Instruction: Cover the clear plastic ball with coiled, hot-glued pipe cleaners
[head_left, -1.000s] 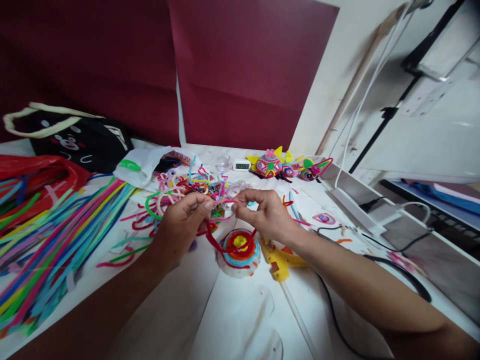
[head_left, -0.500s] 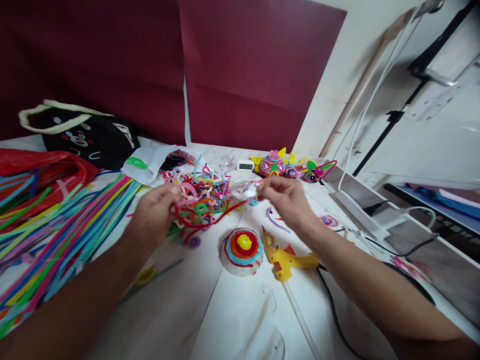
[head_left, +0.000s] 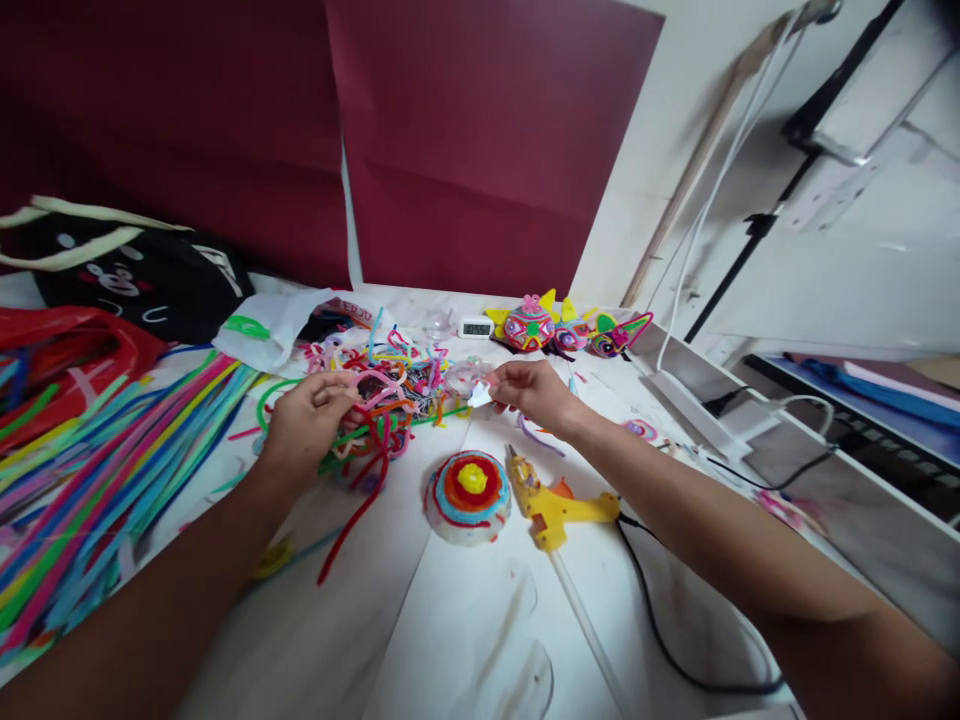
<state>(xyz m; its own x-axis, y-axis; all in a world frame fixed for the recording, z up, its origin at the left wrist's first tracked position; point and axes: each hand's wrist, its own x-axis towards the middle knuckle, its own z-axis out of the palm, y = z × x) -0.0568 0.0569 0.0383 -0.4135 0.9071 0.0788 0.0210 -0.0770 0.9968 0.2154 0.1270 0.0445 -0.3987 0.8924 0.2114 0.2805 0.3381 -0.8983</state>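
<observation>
Head view: left hand (head_left: 301, 425) pinches a pink strand (head_left: 384, 377) by the tangled pile (head_left: 401, 390); right hand (head_left: 536, 392) pinches a white scrap (head_left: 481, 394). Around the banded dome (head_left: 468, 500): strand 10-11 o'clock, scrap 12, yellow glue gun (head_left: 553, 515) 3.

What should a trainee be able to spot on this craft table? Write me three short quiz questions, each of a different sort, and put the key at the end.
1. True or false: in the picture, the yellow glue gun lies to the right of the round ringed dome.

2. Multiple choice: what colour is the middle of the dome's top?
A) green
B) yellow
C) purple

3. Fill in the blank: a small whitish piece is pinched between the fingers of the person's ____ hand.

Key:
1. True
2. B
3. right, as in the right hand
</observation>
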